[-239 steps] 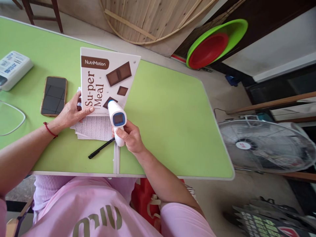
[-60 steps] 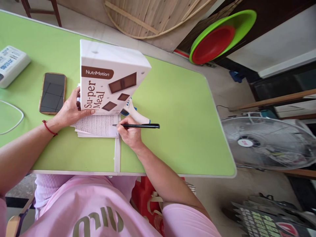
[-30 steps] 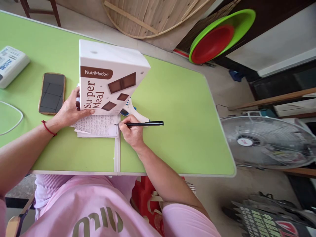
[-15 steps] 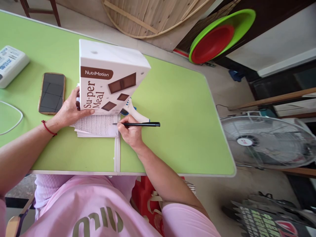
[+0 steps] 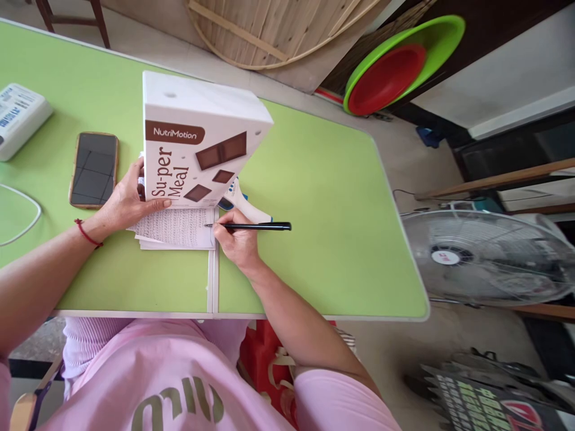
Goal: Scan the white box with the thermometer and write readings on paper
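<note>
My right hand [image 5: 237, 239] is closed around a black pen [image 5: 269, 226], whose tip rests at the right side of a sheet of paper [image 5: 179, 227] covered in rows of handwriting. More sheets lie beneath it in a stack. My left hand [image 5: 130, 194] grips the lower left edge of a white and brown "NutriMotion Su-per Meal" box [image 5: 179, 161], with the thumb on its front and the other fingers partly hidden at its side. The box stands upright over the far part of the paper and hides it. Behind my right hand lies a white and blue object [image 5: 249, 209], partly covered.
A phone [image 5: 94, 170] lies on the green table [image 5: 332, 209], left of the box. Farther left are a white case [image 5: 22, 120] and a white cable [image 5: 36, 209]. A fan [image 5: 449, 256] stands past the right edge, and green and red basins [image 5: 386, 81] lean at the back.
Almost nothing differs. The box shows a very slight shift to the left, while both hands and the pen look the same.
</note>
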A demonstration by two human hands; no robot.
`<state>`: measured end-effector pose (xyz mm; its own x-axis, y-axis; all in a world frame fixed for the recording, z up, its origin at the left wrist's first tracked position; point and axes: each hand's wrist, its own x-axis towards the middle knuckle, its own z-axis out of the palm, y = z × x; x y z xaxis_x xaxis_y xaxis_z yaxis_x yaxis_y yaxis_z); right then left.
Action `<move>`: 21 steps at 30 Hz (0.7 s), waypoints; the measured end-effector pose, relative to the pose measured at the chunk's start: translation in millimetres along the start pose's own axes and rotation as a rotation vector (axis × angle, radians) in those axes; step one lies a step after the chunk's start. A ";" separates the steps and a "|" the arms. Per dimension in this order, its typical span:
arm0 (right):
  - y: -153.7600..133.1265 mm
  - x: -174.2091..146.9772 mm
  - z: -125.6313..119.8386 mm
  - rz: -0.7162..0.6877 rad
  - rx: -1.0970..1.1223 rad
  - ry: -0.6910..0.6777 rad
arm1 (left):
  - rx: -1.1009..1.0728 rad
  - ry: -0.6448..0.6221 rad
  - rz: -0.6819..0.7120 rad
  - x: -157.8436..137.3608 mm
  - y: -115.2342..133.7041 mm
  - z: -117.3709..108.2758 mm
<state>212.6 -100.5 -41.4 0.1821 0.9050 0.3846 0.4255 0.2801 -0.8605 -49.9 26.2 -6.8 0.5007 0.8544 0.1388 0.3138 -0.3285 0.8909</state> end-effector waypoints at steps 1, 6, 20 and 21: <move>-0.5 0.1 -0.1 -0.008 0.002 0.009 | -0.003 -0.001 -0.003 -0.1 0.3 0.1; -4.5 0.5 -4.1 -0.048 -0.035 0.078 | -0.018 0.002 -0.007 -0.8 1.8 0.1; -9.9 1.5 -20.5 -0.225 -0.131 0.094 | -0.047 0.025 0.012 -2.0 0.9 -0.7; -10.1 1.1 -21.5 -0.230 -0.155 0.056 | -0.048 0.023 0.010 -2.0 0.7 -0.7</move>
<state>227.6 -109.2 -25.1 0.1117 0.8033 0.5849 0.5912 0.4194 -0.6889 -51.2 24.6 -6.1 0.4845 0.8606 0.1568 0.2697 -0.3174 0.9091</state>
